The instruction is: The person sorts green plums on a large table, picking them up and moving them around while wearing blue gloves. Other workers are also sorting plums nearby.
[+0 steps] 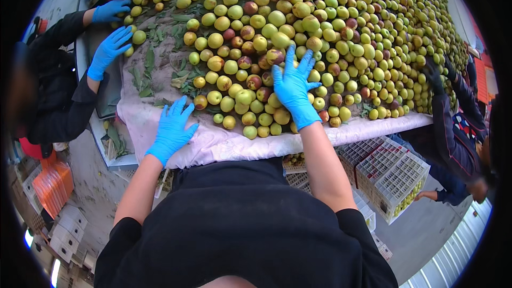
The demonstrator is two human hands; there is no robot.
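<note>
Many small round green, yellow and reddish-brown fruits, which look like jujubes (243, 97), cover a table draped in a pale pink quilted cloth (240, 148). My right hand (295, 84), in a blue glove, lies on the fruit with its fingers spread and grips none that I can see. My left hand (172, 130), gloved in blue too, rests on the cloth near the front edge, fingers apart, just left of the nearest fruit. Loose green leaves (149, 60) lie on the cloth beyond it.
A co-worker's blue-gloved hands (109, 50) touch fruit at the left end. At the right, another person's dark-gloved hands (434, 74) are in the pile. White plastic crates (390, 168) stand below the table's right front. Orange crates (53, 186) are stacked on the floor at left.
</note>
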